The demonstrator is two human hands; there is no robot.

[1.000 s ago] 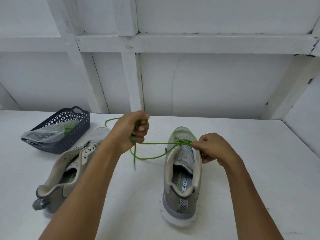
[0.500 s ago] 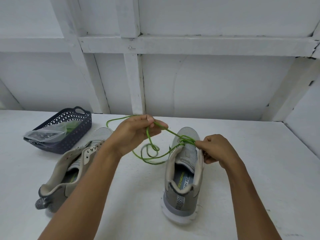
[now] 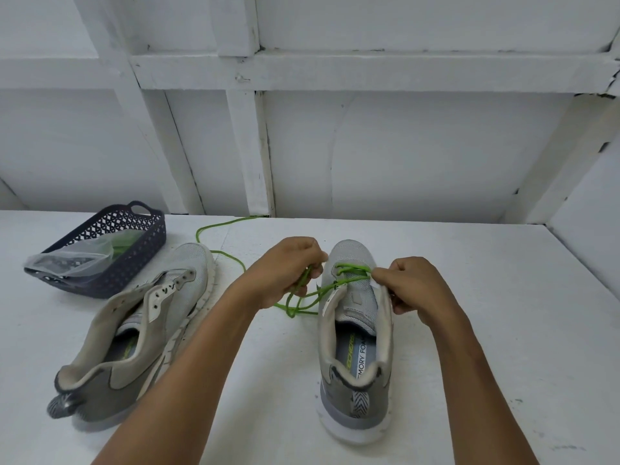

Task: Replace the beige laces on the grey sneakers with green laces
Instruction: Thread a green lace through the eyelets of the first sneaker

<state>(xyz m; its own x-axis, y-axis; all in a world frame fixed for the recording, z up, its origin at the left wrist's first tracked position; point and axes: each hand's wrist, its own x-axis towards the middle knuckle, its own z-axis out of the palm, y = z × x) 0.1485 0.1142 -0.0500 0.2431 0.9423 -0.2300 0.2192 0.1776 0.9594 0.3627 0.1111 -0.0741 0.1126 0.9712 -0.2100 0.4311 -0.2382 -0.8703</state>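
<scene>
The left hand [image 3: 288, 273] is clenched round the loose lace [image 3: 352, 268], with a few strands bunched in the fist. Slack loops down just under it, and a long tail runs away beyond it toward the wall. The right hand [image 3: 416, 286] pinches the shoe [image 3: 355, 391] at its eyelet edge, fingertips right at the lace crossings. Whether it also nips the lace itself cannot be told. The lace lies between the two hands, threaded only through the eyelets nearest the toe; the nearer rows look empty. The other shoe [image 3: 141, 330] lies on its side left of the left hand, unlaced. The basket [image 3: 134, 263], with a bag [image 3: 77, 263] in it, sits beyond that.

The step in hand looks like drawing the lace through and snugging it. To do it well, the left hand should pull sideways and steadily. The right should hold the eyelet edge firm so the shoe neither slides nor tips. The loops under the left hand could knot, so they are best shaken out first. The two ends probably want evening up before the next row.
</scene>
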